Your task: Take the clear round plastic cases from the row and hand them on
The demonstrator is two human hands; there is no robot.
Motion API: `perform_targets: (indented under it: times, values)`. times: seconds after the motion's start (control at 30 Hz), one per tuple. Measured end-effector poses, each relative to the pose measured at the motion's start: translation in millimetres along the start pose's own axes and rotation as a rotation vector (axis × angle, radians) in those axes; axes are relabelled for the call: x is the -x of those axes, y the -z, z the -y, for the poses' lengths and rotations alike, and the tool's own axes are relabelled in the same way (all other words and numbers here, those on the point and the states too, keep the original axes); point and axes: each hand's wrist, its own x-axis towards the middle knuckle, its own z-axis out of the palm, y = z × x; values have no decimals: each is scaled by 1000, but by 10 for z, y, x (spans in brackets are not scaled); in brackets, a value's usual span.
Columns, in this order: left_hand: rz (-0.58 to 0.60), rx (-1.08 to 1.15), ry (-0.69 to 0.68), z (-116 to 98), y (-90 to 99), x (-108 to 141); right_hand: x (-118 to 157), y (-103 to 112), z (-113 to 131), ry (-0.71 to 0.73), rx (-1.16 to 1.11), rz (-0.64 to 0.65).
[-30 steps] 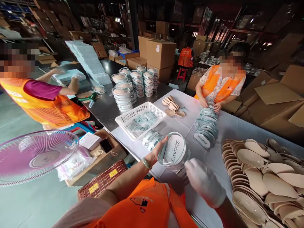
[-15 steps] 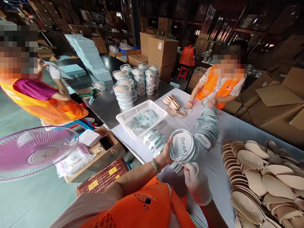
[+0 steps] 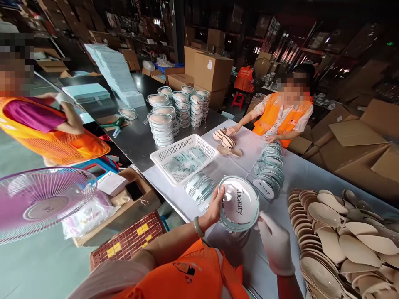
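My bare left hand (image 3: pixel 215 209), with a bracelet at the wrist, grips the left rim of a round clear plastic case (image 3: pixel 239 203). The case is tilted toward me, and the word "beauty" shows on its white face. At the lower right rim, my white-gloved right hand (image 3: pixel 276 241) is closed, its fingertips pinching the edge. A row of similar clear cases (image 3: pixel 199 189) leans just left of the held one. Farther right, another row of cases (image 3: pixel 269 170) runs toward the co-worker across the table. Beige moulded cups (image 3: pixel 349 236) are heaped at my right.
Behind the rows sits a white plastic basket (image 3: pixel 183 160) of light-blue packets. Filled cases (image 3: pixel 162 124) stand stacked on the black table. A co-worker (image 3: pixel 274 112) reaches over beige cups opposite me. Another person (image 3: pixel 46 124) sits left, beyond a purple fan (image 3: pixel 46 203).
The held case has turned and its face shows more fully. My right hand has moved right, from below the case to its right rim. The co-worker's hand has shifted onto the beige cups.
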Motion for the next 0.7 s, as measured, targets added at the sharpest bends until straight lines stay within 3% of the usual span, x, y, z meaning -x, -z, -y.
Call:
perform_targets:
  times: [0.13, 0.23, 0.4, 0.47, 0.53, 0.7]
  values:
    - [-54, -129, -133, -196, 43, 93, -195, -38, -63, 132, 41, 47]
    - [-62, -91, -126, -252, 47, 89, -295, -97, -27, 295, 88, 10]
    - [-164, -12, -108, -162, 117, 18, -444, -231, 133, 472, 689, -137]
    - [-214, -43, -150, -125, 178, -7, -505, -304, 158, 476, 867, -154]
    - [-225, -70, -168, -107, 242, -27, -567, -387, 147, 437, 881, -122]
    - [-213, -84, -173, -150, 381, -83, -702, -580, 209, 113, 511, 177]
